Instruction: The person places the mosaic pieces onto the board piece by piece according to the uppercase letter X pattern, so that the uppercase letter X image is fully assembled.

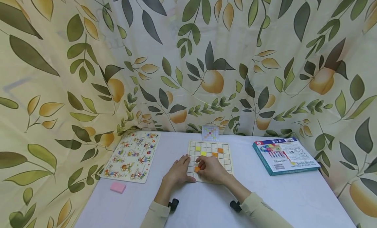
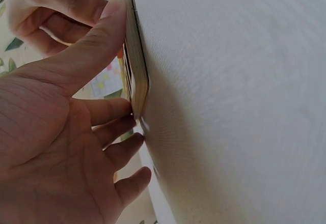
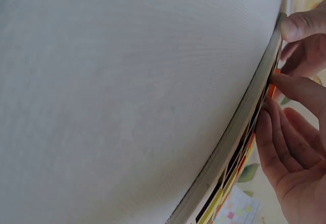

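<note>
Left hand (image 2: 61,147) against board edge (image 2: 136,76)

Soft, even light fills the head view, with only faint shadows under the hands at 6 o'clock. Wide-angle distortion bends the curtain (image 1: 59,74) toward the edges. Both wrist views are soft, and the worktop (image 2: 239,96) is an almost featureless pale blur.

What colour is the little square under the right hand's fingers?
Orange square, on the grid board; head view shows it best.
</note>
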The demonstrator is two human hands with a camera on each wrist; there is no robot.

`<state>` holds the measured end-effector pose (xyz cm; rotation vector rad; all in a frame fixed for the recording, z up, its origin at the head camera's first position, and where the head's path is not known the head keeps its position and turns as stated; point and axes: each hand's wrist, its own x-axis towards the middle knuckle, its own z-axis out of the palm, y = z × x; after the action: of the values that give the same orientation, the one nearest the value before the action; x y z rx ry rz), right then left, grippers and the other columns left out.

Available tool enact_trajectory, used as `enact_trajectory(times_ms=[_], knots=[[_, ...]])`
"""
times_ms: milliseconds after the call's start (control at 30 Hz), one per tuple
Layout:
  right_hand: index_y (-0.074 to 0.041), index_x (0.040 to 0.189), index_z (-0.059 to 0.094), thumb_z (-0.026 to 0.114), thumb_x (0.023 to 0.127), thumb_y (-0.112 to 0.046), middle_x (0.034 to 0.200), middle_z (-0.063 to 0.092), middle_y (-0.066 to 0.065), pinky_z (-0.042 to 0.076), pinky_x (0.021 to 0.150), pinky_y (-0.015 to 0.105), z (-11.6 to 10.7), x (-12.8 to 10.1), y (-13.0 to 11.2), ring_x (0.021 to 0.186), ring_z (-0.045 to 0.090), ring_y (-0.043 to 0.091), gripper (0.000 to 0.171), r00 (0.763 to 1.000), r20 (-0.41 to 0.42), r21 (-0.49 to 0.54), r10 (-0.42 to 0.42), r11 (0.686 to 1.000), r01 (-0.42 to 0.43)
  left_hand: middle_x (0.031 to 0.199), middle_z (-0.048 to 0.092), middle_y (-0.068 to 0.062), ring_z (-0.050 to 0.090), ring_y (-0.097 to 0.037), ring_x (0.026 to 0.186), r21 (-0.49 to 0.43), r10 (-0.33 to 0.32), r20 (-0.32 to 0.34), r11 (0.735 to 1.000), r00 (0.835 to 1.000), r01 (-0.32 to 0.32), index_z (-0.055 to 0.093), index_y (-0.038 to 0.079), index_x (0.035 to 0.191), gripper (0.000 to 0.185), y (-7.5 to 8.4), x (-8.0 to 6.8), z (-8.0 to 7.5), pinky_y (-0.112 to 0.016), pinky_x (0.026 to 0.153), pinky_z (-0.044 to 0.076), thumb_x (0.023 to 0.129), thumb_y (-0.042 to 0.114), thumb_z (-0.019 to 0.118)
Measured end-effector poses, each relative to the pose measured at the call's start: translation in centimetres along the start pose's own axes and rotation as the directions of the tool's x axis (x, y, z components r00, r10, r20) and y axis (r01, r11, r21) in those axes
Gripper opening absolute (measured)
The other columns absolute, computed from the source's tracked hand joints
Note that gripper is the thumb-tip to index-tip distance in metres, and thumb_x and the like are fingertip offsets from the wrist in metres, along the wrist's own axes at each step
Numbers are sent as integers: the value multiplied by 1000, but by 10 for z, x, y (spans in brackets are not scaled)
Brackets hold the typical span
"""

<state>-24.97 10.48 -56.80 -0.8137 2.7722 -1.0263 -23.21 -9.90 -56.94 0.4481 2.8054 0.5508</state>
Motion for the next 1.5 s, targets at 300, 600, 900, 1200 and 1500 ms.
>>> enact_trajectory(times_ms=[300, 600, 900, 1200, 1500], knots=[[-5, 114, 74, 86, 83, -5, 95, 74, 1, 59, 73, 21, 2, 0, 2, 80, 67, 5, 33, 999, -19, 4, -29, 1000, 29, 170, 29, -14, 24, -30, 158, -12, -3, -6, 1000, 1000, 3, 37, 1, 160, 108, 2, 1, -1, -51, 127, 25, 78, 50, 89], [-5, 111, 75, 83, 85, -4, 99, 76, 1, 60, 76, 24, 2, -3, 4, 85, 70, 7, 27, 998, -27, 23, -53, 998, 53, 170, 29, -15, 24, -31, 158, -19, -3, -8, 1000, 1000, 3, 37, 1, 160, 108, 4, 0, -1, -51, 128, 24, 79, 49, 88], [-5, 110, 76, 81, 89, -5, 101, 76, 3, 61, 79, 27, 2, -8, 2, 88, 71, 11, 21, 996, -78, 42, -47, 998, 50, 170, 28, -15, 23, -31, 158, -12, -1, -6, 1000, 1000, 1, 36, 1, 161, 107, 2, 1, -3, -51, 128, 23, 80, 48, 88], [-8, 107, 78, 79, 92, -8, 97, 77, -3, 62, 78, 27, -4, -15, 4, 86, 72, 7, 15, 989, -149, 44, 1, 999, 6, 171, 27, -14, 22, -32, 159, -27, -7, -8, 1000, 1000, 7, 36, 1, 161, 108, -3, -3, -3, -51, 128, 22, 79, 49, 89], [-12, 106, 78, 80, 92, -10, 100, 76, -7, 62, 86, 34, -18, -25, 17, 91, 71, 8, 15, 971, -220, 42, 98, 995, -91, 172, 24, -12, 17, -30, 160, -62, -28, -4, 998, 1000, 28, 34, 5, 162, 107, -6, -6, -3, -50, 129, 19, 81, 48, 88]])
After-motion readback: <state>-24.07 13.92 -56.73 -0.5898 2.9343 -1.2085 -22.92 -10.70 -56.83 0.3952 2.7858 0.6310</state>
